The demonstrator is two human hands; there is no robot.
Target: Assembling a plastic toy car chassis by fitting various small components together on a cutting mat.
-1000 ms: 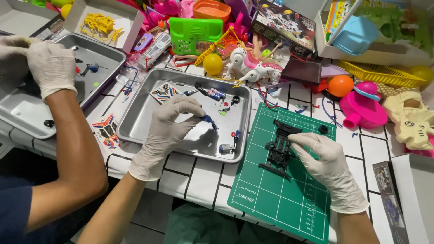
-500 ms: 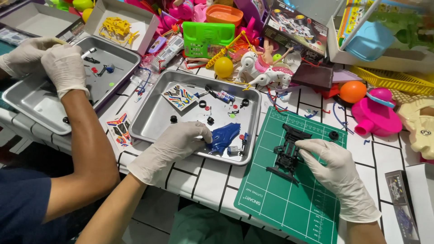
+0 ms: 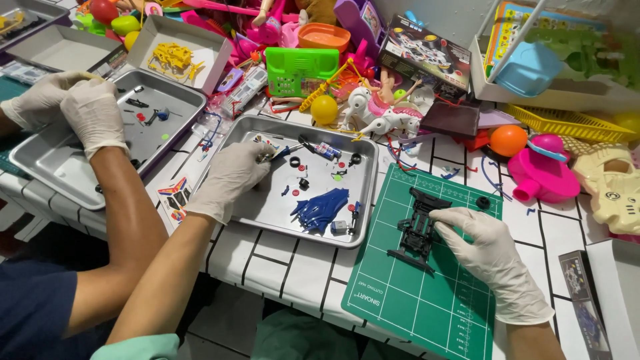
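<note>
My left hand (image 3: 233,175), in a white glove, is over the back left of a steel tray (image 3: 267,208). It grips a thin dark tool (image 3: 288,151) that points right. A blue toy car shell (image 3: 321,208) and several small parts lie in the tray. My right hand (image 3: 481,248), also gloved, holds the right side of a black toy car chassis (image 3: 417,230) on a green cutting mat (image 3: 427,303). A small black wheel (image 3: 483,202) lies on the mat just behind that hand.
A co-worker's gloved hands (image 3: 77,107) are busy over a second steel tray (image 3: 67,175) at the left. Their forearm lies beside my left arm. Toys, boxes and a yellow basket (image 3: 567,120) crowd the back of the tiled table. A pink toy (image 3: 543,177) stands to the right of the mat.
My left hand let go of the blue shell, moved to the tray's back left and took hold of the thin tool. My right hand stayed on the chassis.
</note>
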